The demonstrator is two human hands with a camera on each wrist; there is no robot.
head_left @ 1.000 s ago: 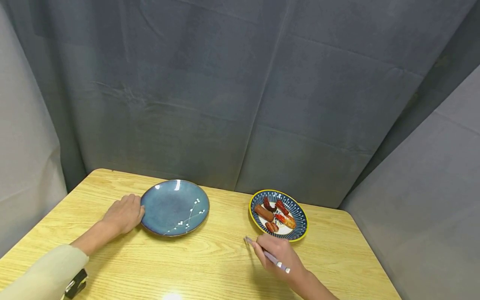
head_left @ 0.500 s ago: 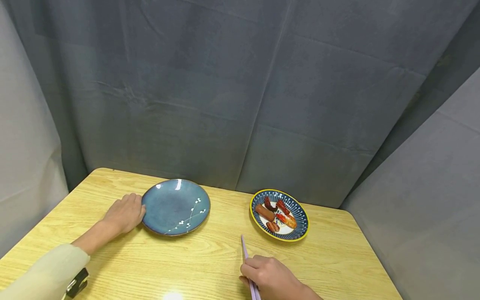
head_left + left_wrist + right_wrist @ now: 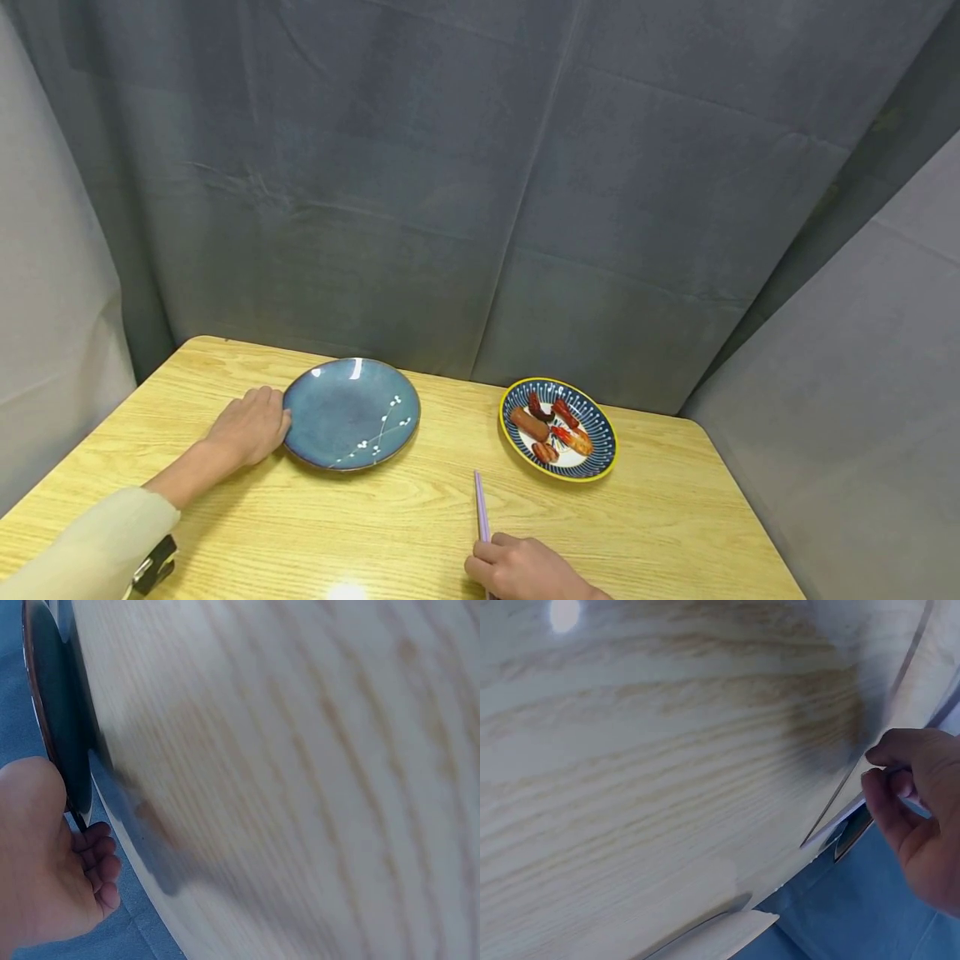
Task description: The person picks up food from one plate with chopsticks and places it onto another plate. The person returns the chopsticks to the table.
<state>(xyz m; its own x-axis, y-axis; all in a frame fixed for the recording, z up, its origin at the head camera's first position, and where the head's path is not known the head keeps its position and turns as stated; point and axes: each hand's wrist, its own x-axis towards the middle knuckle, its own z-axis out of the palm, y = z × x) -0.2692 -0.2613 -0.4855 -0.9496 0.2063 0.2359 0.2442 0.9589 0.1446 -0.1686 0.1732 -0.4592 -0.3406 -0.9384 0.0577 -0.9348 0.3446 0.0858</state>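
Observation:
At the left of the head view, my left hand (image 3: 249, 427) holds the near-left rim of a round blue plate (image 3: 341, 417) painted with a white blossom branch. The left wrist view shows the thumb against the plate (image 3: 64, 712) and the fingers curled at its edge. My right hand (image 3: 525, 568), low in the head view, grips lilac chopsticks (image 3: 481, 504) whose tips point away over the table. In the right wrist view, thumb and fingers pinch the chopsticks (image 3: 836, 819) close to the tabletop.
A yellow-rimmed, blue-patterned dish (image 3: 602, 450) at the back right bears several food pieces, among them a brown sausage (image 3: 529, 425) and a shrimp (image 3: 572, 440). Grey curtains (image 3: 480, 208) hang behind and beside the wooden table (image 3: 420, 517).
My right hand has moved from beside the patterned dish back toward the near edge, and the chopsticks have swung to point away from me. The left hand and blue plate stay put.

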